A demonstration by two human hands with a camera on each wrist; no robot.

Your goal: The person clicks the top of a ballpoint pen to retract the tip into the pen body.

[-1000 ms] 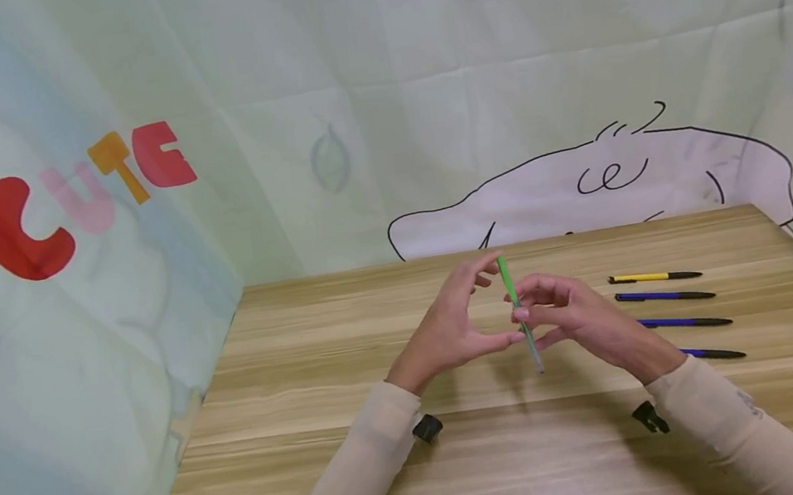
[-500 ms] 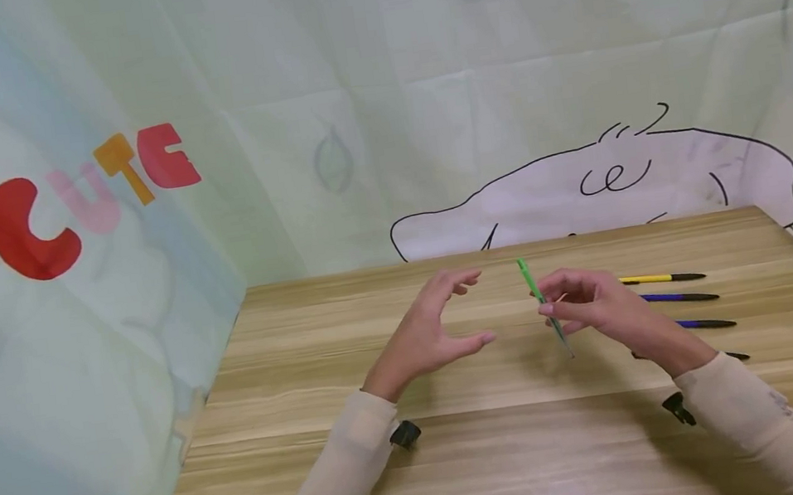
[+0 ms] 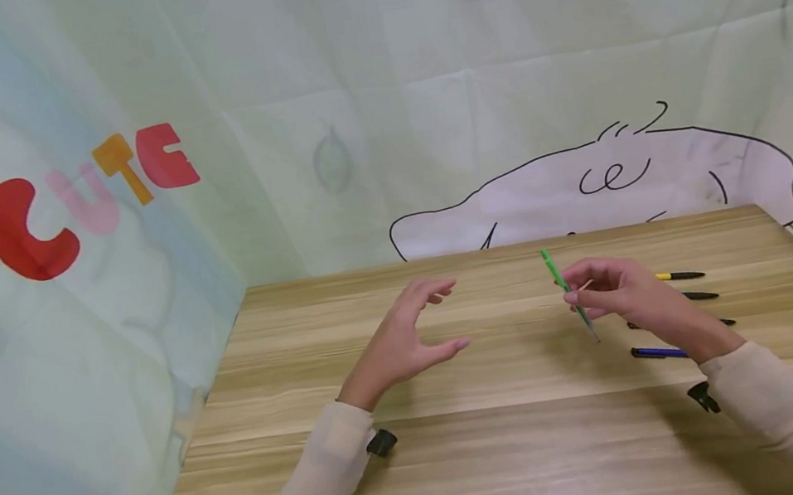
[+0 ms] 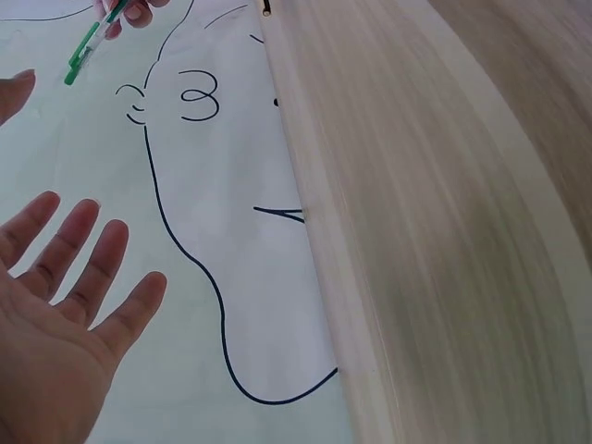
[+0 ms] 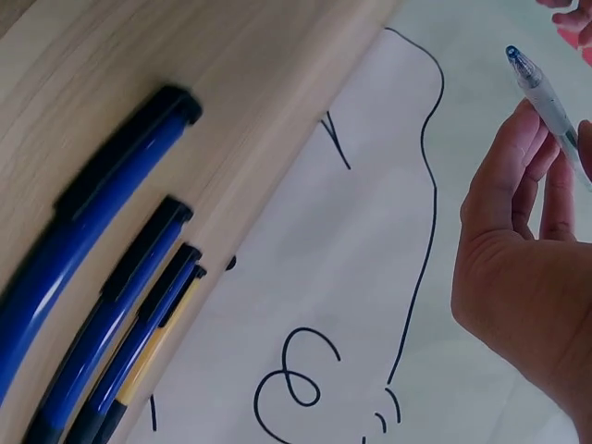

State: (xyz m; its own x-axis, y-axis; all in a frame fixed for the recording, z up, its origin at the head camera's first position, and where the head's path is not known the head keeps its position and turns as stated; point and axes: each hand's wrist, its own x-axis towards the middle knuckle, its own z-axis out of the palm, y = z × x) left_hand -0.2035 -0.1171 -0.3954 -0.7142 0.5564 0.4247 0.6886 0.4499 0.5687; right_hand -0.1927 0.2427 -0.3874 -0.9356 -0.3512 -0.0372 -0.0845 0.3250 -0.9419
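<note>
Between the thumb and fingers of my right hand (image 3: 617, 294) a slim pen (image 3: 556, 270) is pinched, green at its upper end and clear toward the lower tip. It tilts above the table, and the right wrist view shows its clear barrel (image 5: 546, 97) with a bluish tip. My left hand (image 3: 408, 334) hovers to the left with thumb and fingers spread apart, holding nothing. Behind and under the right hand lie blue-and-black pens (image 3: 657, 352), partly covered by that hand and wrist. A yellow-and-black pen (image 3: 682, 275) lies farthest back in that row.
The wood-grain table (image 3: 471, 472) runs back to a printed cloth (image 3: 311, 58) hanging behind it. Another stretch of cloth with the letters CUTE (image 3: 33, 232) hangs along the left side. A black clip (image 3: 381, 443) sits at the left sleeve.
My left hand has let go of the green pen's end and drawn back left. The right hand has carried the pen rightward, over the row of pens.
</note>
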